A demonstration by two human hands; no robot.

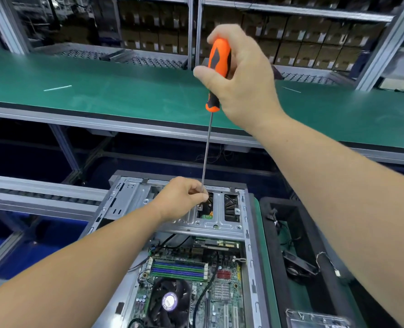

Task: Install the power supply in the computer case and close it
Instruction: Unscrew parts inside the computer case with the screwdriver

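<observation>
The step in hand seems to be the driving of a screw into the metal bracket (216, 221) at the far end of the open computer case (248, 233). To do it well, the long shaft should stay straight above the screw hole, and the handle should turn with light downward pressure, so the tip does not slip toward the motherboard (220, 292) below. The right hand (246, 76) is high up at 12 o'clock, its fingers clamped around the orange handle of the screwdriver (217, 65). The left hand (182, 197) is near the centre, its fingers (202, 197) pinched together on the low end of the shaft, just above the bracket, to guide the tip. I cannot tell if a screw sits under them. The case lies on the counter from the centre toward 6 o'clock, its side still open. I cannot pick out the power supply for sure.
</observation>
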